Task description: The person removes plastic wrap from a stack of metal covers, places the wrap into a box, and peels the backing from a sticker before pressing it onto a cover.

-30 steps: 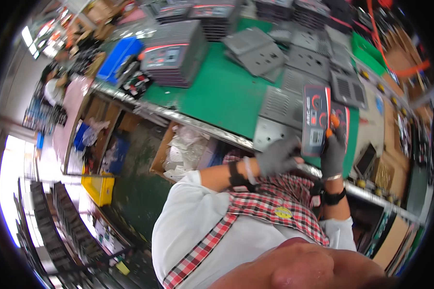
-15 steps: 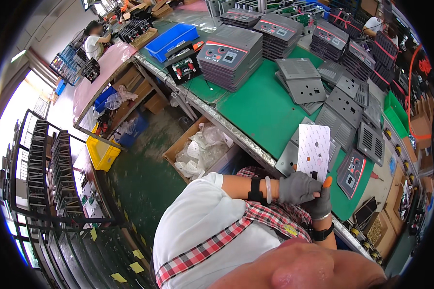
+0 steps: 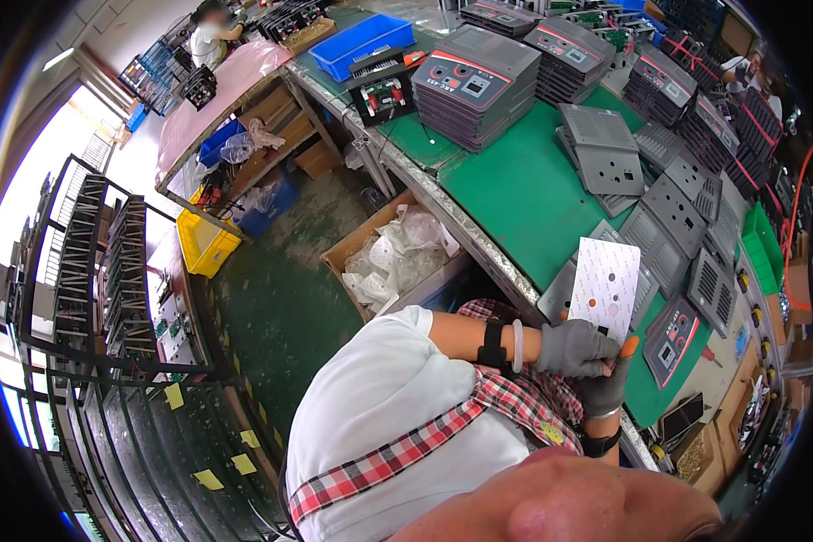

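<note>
The left hand in a grey glove (image 3: 576,349) has its grip closed on the bottom of a thin white sheet with holes (image 3: 605,280). The right hand in a grey glove (image 3: 603,390) is just beside it; I cannot tell its grip. The sheet is near flat grey panels (image 3: 670,213) on the green tabletop (image 3: 506,212).

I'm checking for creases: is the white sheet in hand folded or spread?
Spread where visible: the white sheet shows no fold; the left hand covers part of it.

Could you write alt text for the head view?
The left hand and right hand, both gray-gloved, together hold a white sheet with holes at a green-topped workbench. Loose gray panels lie on it, with red-striped stacked panels farther back.
</note>
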Demonstrator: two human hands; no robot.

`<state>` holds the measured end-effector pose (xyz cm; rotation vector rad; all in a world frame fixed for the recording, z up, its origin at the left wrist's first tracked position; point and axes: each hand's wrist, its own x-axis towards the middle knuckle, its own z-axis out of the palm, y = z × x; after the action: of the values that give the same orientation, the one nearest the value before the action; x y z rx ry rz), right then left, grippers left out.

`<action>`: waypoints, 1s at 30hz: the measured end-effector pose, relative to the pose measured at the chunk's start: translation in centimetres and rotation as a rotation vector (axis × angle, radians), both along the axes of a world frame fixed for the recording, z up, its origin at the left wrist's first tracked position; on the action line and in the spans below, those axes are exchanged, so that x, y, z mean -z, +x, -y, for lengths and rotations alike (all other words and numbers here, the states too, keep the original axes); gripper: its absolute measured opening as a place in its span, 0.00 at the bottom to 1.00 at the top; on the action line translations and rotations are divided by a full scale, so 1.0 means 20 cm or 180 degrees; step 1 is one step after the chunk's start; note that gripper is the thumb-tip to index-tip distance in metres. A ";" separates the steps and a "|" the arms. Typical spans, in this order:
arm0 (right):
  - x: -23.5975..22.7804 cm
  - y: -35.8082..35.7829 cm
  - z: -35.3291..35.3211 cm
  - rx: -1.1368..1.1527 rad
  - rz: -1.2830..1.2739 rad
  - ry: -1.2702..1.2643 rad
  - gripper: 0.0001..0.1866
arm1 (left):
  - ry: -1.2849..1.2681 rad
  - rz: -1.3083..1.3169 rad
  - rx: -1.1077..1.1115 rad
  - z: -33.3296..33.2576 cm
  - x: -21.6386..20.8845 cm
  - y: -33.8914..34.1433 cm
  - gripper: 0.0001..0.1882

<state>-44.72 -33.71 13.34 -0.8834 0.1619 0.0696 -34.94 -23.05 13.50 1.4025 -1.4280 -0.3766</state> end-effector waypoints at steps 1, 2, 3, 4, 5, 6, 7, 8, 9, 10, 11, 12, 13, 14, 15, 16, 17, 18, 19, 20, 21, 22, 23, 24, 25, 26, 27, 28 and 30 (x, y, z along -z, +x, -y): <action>0.01 0.00 0.00 -0.0139 0.0112 0.0103 0.50 | -0.0048 -0.0134 0.0022 0.00 0.00 0.00 0.11; 0.02 0.00 0.01 -0.0065 -0.0021 0.0008 0.49 | -0.0083 -0.0325 0.0060 0.00 -0.01 0.00 0.10; 0.04 -0.01 0.01 0.0028 -0.0089 0.0067 0.47 | 0.0091 -0.0125 -0.0071 -0.01 -0.01 -0.01 0.10; 0.07 -0.01 0.01 0.0106 -0.0198 0.0275 0.46 | 0.0281 0.0012 -0.0173 -0.01 -0.02 -0.01 0.10; 0.10 -0.02 0.01 0.0288 -0.0249 -0.0246 0.45 | 0.0509 0.0114 -0.0209 -0.02 -0.03 -0.01 0.09; 0.13 -0.03 0.01 0.0470 -0.0354 -0.0620 0.44 | 0.0544 0.0169 -0.0297 -0.03 -0.05 -0.02 0.10; 0.15 -0.03 0.02 0.0491 -0.0385 -0.0495 0.37 | 0.0608 0.0198 -0.0311 -0.03 -0.06 -0.01 0.10; 0.17 -0.03 0.02 0.0668 -0.0644 -0.0367 0.30 | 0.0672 0.0231 -0.0293 -0.04 -0.07 -0.01 0.10; 0.19 -0.03 0.02 0.0538 -0.0444 -0.0250 0.26 | 0.0675 0.0256 -0.0353 -0.04 -0.09 0.00 0.10; 0.19 -0.04 0.02 0.0605 0.0066 -0.1385 0.25 | 0.0706 0.0294 -0.0360 -0.05 -0.10 0.01 0.10; 0.19 -0.04 0.02 0.0869 0.0836 -0.2492 0.29 | 0.0642 0.0289 -0.0352 -0.05 -0.11 0.01 0.10; 0.18 -0.04 0.03 0.1013 0.1452 -0.3391 0.29 | 0.0601 0.0258 -0.0331 -0.06 -0.11 0.03 0.11; 0.16 -0.06 0.04 0.0997 0.1776 -0.3922 0.29 | 0.0491 0.0325 -0.0425 -0.07 -0.12 0.04 0.10; 0.15 -0.06 0.04 0.0864 0.1797 -0.3980 0.29 | 0.0379 0.0375 -0.0516 -0.08 -0.12 0.06 0.10; 0.14 -0.07 0.04 0.0869 0.1745 -0.3909 0.29 | 0.0409 0.0376 -0.0622 -0.09 -0.12 0.08 0.09; 0.14 -0.07 0.05 0.0957 0.1648 -0.3979 0.27 | 0.0474 0.0392 -0.0735 -0.10 -0.11 0.10 0.09; 0.15 -0.07 0.04 0.0852 0.1559 -0.3557 0.26 | 0.0560 0.0513 -0.0791 -0.11 -0.11 0.13 0.09; 0.16 -0.07 0.05 0.0559 0.1134 -0.3389 0.25 | 0.0744 0.0618 -0.0834 -0.12 -0.11 0.16 0.10; 0.18 -0.07 0.05 0.0409 0.0932 -0.2869 0.23 | 0.0624 0.0594 -0.0871 -0.13 -0.10 0.18 0.10; 0.21 -0.06 0.06 0.0537 0.1086 -0.3135 0.24 | 0.0540 0.0562 -0.0913 -0.14 -0.10 0.21 0.10; 0.24 -0.05 0.05 0.0631 0.0918 -0.2952 0.25 | 0.0471 0.0693 -0.1054 -0.16 -0.10 0.24 0.09; 0.26 -0.04 0.06 0.0609 0.0913 -0.2942 0.26 | 0.0399 0.0852 -0.1206 -0.17 -0.10 0.27 0.09; 0.28 -0.03 0.06 0.0588 0.0908 -0.2932 0.26 | 0.0418 0.0629 -0.1353 -0.17 -0.11 0.29 0.08; 0.28 -0.03 0.07 0.0448 0.1059 -0.3098 0.27 | 0.0396 0.0673 -0.1406 -0.18 -0.11 0.31 0.07; 0.28 -0.03 0.07 0.0444 0.1381 -0.3208 0.27 | 0.0373 0.0718 -0.1470 -0.19 -0.11 0.33 0.07; 0.26 -0.03 0.07 0.0209 0.1063 -0.2570 0.28 | 0.0342 0.0769 -0.1569 -0.19 -0.12 0.34 0.07; 0.23 -0.03 0.06 0.0120 0.0907 -0.1879 0.28 | 0.0358 0.0938 -0.1648 -0.20 -0.12 0.35 0.06; 0.19 -0.02 0.06 0.0012 0.0846 -0.1512 0.29 | 0.0365 0.0898 -0.1618 -0.20 -0.12 0.36 0.06; 0.11 0.00 0.04 -0.0181 0.1234 -0.0077 0.32 | 0.0364 0.0820 -0.1608 -0.21 -0.13 0.38 0.06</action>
<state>-44.69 -34.47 11.14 -0.9094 -0.2247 -0.0511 -27.33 -18.80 16.12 1.8936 -1.2054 0.0514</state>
